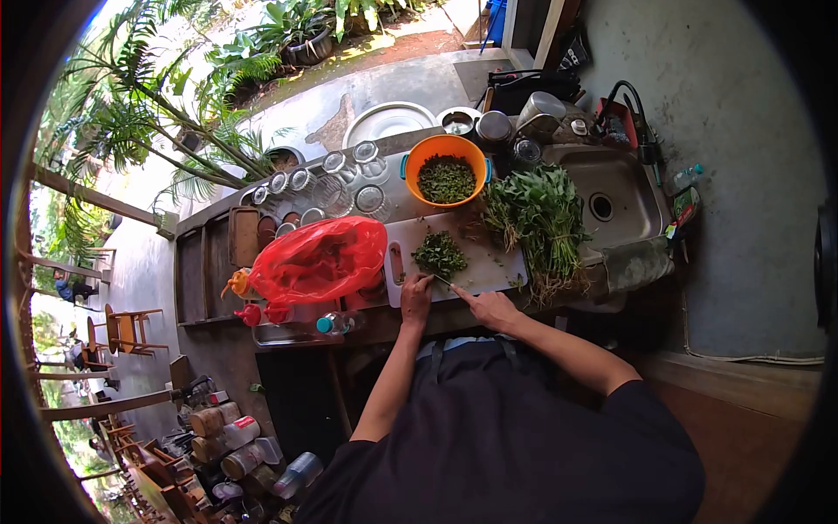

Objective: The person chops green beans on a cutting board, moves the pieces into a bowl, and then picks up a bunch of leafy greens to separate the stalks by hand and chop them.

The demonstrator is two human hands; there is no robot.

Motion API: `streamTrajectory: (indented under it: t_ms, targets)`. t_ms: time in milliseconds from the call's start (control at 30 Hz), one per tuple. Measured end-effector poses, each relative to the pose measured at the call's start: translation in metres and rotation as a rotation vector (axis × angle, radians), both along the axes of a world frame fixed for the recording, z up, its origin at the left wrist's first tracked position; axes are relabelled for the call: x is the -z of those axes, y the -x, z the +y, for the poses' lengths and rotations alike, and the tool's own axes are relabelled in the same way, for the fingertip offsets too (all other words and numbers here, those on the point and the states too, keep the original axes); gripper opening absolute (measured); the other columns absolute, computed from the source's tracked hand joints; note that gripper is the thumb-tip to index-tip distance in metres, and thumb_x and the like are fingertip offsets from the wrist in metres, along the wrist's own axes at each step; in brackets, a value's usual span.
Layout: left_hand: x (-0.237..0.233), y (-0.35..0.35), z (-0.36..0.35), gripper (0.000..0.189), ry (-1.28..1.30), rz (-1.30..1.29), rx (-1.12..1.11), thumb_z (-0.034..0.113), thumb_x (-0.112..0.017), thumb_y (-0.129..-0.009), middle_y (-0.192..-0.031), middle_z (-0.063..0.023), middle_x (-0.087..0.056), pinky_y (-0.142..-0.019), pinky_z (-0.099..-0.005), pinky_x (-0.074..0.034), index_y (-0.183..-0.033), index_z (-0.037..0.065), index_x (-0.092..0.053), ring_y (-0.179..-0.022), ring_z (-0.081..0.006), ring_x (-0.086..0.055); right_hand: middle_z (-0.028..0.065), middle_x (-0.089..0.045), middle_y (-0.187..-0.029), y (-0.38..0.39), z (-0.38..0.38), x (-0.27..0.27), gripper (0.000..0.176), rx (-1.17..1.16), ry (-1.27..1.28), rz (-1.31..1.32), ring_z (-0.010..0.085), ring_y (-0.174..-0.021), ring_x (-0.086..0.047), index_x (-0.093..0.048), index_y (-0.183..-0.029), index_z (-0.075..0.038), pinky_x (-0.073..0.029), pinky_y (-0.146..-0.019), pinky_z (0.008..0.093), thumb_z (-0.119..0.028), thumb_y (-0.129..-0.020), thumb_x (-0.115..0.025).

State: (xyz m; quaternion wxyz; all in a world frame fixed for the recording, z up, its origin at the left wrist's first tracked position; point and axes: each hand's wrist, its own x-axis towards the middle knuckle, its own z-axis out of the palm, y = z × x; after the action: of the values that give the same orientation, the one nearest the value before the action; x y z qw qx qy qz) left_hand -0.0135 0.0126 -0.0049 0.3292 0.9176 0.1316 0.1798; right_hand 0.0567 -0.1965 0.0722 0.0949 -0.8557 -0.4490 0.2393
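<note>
On a white cutting board (497, 281) lies a small pile of leafy greens (441, 253). My left hand (416, 297) is closed at the pile's near edge, pressing on stems. A knife (443, 281) points from my right hand (491, 310) toward the left fingertips; the right fingers are wrapped round its handle. Beyond the board stands an orange colander (486, 168) with cut greens inside. A large bunch of greens with roots (550, 218) rests over the board's right side. To the left is an open red plastic bag (319, 262), its contents hidden.
A metal sink (628, 210) with a black faucet is at the right. Several upturned glasses (371, 199) stand behind the bag. A bottle with a teal cap (336, 324) lies near the counter's front edge. Metal pots (494, 127) stand at the back.
</note>
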Motion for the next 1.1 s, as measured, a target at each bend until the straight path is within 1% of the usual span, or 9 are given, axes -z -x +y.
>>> streamTrajectory:
  t_ms: [100,267,367,500,667,800,900,1000,1100]
  targets:
    - [0.006,0.000,0.001,0.016,0.022,0.014,-0.011,0.004,-0.066,-0.081,-0.094,-0.0105,-0.067,-0.085,-0.0399,-0.050,-0.095,0.004,-0.074,-0.093,-0.0299,-0.064,0.0204,-0.067,-0.078,-0.001,0.000,-0.001,0.076,0.004,0.028,0.057,0.0403,-0.071,-0.067,-0.013,-0.157,-0.033,-0.054,-0.070,0.0522,-0.013,-0.093,-0.047]
    - [-0.008,-0.001,0.001,0.017,-0.034,0.005,0.001,0.004,-0.067,-0.081,-0.092,-0.0106,-0.065,-0.084,-0.0398,-0.049,-0.096,0.004,-0.074,-0.093,-0.0300,-0.061,0.0194,-0.068,-0.077,0.001,-0.002,0.045,0.081,0.001,0.013,0.008,0.0394,-0.067,-0.067,-0.004,-0.158,-0.033,-0.054,-0.064,0.0527,-0.010,-0.092,-0.046]
    - [-0.014,0.001,-0.001,0.020,-0.019,0.048,0.012,0.005,-0.068,-0.081,-0.095,-0.0118,-0.066,-0.089,-0.0396,-0.048,-0.100,0.005,-0.075,-0.096,-0.0312,-0.061,0.0191,-0.068,-0.076,0.003,0.008,0.041,0.082,0.033,-0.025,-0.017,0.0389,-0.067,-0.067,-0.003,-0.158,-0.034,-0.055,-0.064,0.0526,-0.008,-0.092,-0.045]
    - [-0.010,0.000,-0.001,0.020,-0.005,0.046,0.001,0.005,-0.069,-0.081,-0.095,-0.0118,-0.066,-0.087,-0.0393,-0.048,-0.100,0.005,-0.074,-0.094,-0.0313,-0.061,0.0183,-0.067,-0.075,0.003,0.004,0.039,0.083,0.037,-0.054,-0.041,0.0379,-0.066,-0.067,-0.002,-0.158,-0.034,-0.054,-0.064,0.0525,-0.007,-0.091,-0.044]
    - [0.001,-0.002,0.008,0.012,0.111,0.070,-0.036,0.008,-0.070,-0.081,-0.092,-0.0103,-0.067,-0.083,-0.0393,-0.050,-0.092,0.007,-0.075,-0.091,-0.0298,-0.061,0.0160,-0.066,-0.073,0.004,-0.016,0.032,0.084,-0.001,0.016,-0.002,0.0359,-0.063,-0.066,-0.003,-0.158,-0.035,-0.054,-0.065,0.0509,-0.007,-0.090,-0.044]
    - [-0.014,-0.004,0.006,0.010,0.000,0.066,-0.054,0.009,-0.070,-0.082,-0.092,-0.0094,-0.067,-0.084,-0.0393,-0.050,-0.090,0.006,-0.075,-0.092,-0.0298,-0.061,0.0162,-0.065,-0.070,0.002,-0.018,0.026,0.080,0.024,0.053,-0.002,0.0360,-0.060,-0.063,-0.004,-0.158,-0.031,-0.052,-0.061,0.0501,-0.011,-0.093,-0.046]
    - [-0.012,0.000,0.005,0.011,0.003,0.035,-0.025,0.010,-0.070,-0.082,-0.092,-0.0090,-0.067,-0.084,-0.0394,-0.049,-0.090,0.005,-0.074,-0.093,-0.0296,-0.060,0.0171,-0.064,-0.069,0.005,-0.017,0.026,0.081,0.020,-0.078,-0.043,0.0364,-0.060,-0.064,-0.004,-0.158,-0.031,-0.052,-0.061,0.0506,-0.012,-0.093,-0.048]
    - [-0.012,0.001,0.005,0.011,-0.002,0.030,-0.013,0.009,-0.070,-0.082,-0.092,-0.0089,-0.066,-0.085,-0.0395,-0.049,-0.091,0.004,-0.074,-0.095,-0.0296,-0.060,0.0183,-0.065,-0.070,0.006,-0.005,0.010,0.080,0.004,-0.065,-0.037,0.0371,-0.061,-0.064,-0.006,-0.158,-0.030,-0.052,-0.062,0.0508,-0.013,-0.092,-0.049]
    - [-0.007,0.002,0.005,0.015,-0.016,0.030,0.002,0.008,-0.070,-0.082,-0.094,-0.0119,-0.065,-0.085,-0.0393,-0.050,-0.095,0.003,-0.074,-0.095,-0.0299,-0.061,0.0205,-0.068,-0.080,0.005,0.002,-0.001,0.077,0.012,0.057,0.059,0.0393,-0.071,-0.067,-0.010,-0.158,-0.032,-0.053,-0.070,0.0521,-0.010,-0.092,-0.045]
